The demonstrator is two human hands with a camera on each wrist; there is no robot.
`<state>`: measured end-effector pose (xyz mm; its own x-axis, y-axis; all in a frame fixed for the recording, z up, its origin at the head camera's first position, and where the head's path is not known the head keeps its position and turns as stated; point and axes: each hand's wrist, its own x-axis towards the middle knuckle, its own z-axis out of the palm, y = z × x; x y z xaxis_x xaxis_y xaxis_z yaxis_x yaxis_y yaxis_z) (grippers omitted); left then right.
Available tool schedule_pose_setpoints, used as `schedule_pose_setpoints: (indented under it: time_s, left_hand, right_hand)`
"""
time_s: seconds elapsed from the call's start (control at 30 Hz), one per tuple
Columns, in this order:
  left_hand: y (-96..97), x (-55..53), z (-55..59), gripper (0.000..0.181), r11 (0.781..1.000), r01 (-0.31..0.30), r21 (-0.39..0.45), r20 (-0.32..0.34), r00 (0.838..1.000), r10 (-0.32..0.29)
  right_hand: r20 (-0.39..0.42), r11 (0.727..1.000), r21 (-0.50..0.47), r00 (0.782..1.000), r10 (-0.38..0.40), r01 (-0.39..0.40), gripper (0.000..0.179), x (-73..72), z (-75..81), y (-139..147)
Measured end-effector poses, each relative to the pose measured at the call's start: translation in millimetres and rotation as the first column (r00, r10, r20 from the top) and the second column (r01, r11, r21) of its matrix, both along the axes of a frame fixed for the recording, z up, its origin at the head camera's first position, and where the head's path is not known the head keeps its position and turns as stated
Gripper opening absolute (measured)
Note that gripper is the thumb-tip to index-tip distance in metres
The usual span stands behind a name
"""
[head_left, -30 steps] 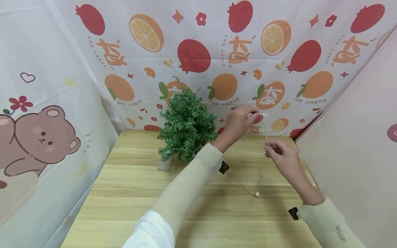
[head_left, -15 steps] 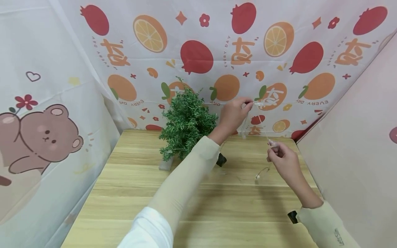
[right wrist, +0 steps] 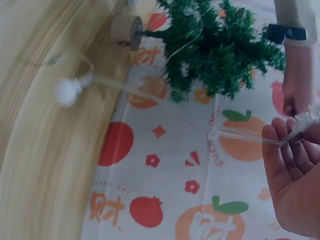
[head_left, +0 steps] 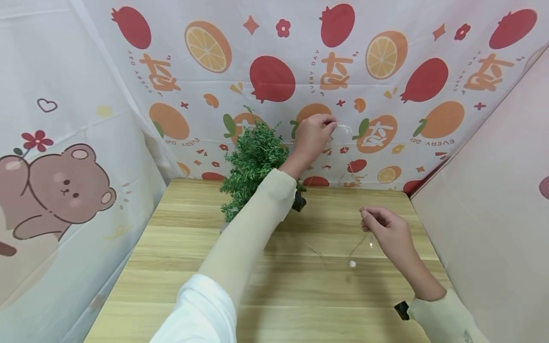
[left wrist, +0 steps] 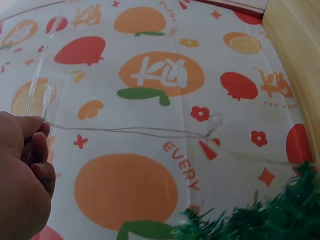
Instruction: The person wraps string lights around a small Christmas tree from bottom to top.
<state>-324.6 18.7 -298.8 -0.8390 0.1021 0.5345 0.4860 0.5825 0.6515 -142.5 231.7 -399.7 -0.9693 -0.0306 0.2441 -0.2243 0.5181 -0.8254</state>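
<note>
A thin clear light string [left wrist: 130, 131] with small transparent bulbs runs between the two hands and toward the tree. My left hand [head_left: 314, 138] pinches the string high beside the tree, where a clear ornament [head_left: 344, 127] sticks out past the fingertips. Lower and to the right, my right hand [head_left: 389, 231] pinches another stretch of it, with a clear spiky ornament [right wrist: 306, 122] at its fingers. Below that hand dangles a white ball [head_left: 352, 264]. The small green artificial Christmas tree [head_left: 255, 164] stands at the back of the table, partly hidden by the left arm.
The tree's round wooden base [right wrist: 125, 32] shows in the right wrist view. A fruit-print cloth [head_left: 272, 78] hangs close behind the wooden table [head_left: 171, 286], and a bear-print cloth [head_left: 64, 190] covers the left side. A pale panel [head_left: 493, 190] borders the right.
My left hand has risen and moved left toward the tree, drawing the string along. My right hand has lowered slightly, so the two hands are farther apart. The white ball has shifted.
</note>
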Motion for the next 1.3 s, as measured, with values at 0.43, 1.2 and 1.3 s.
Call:
schedule_pose_setpoints:
  time_s: [0.43,1.2,1.3]
  left_hand:
    - [-24.3,-25.9,22.5,0.019,0.982,-0.016,0.187,0.121,0.993,-0.007]
    - [-49.9,-44.5,83.1,0.021,0.963,-0.060,0.262,0.186,0.982,0.010]
    - [-55.4,-46.7,89.3,0.021,0.969,-0.080,0.233,0.186,0.982,0.036]
  right_hand:
    - [0.000,0.993,-0.113,1.000,0.029,-0.029,0.024,12.9,2.3,-15.0]
    - [-0.108,0.983,-0.136,0.988,0.109,-0.124,0.012,37.0,18.5,-42.6]
    - [-0.128,0.977,-0.159,0.984,0.125,-0.145,0.011,39.4,19.4,-45.1]
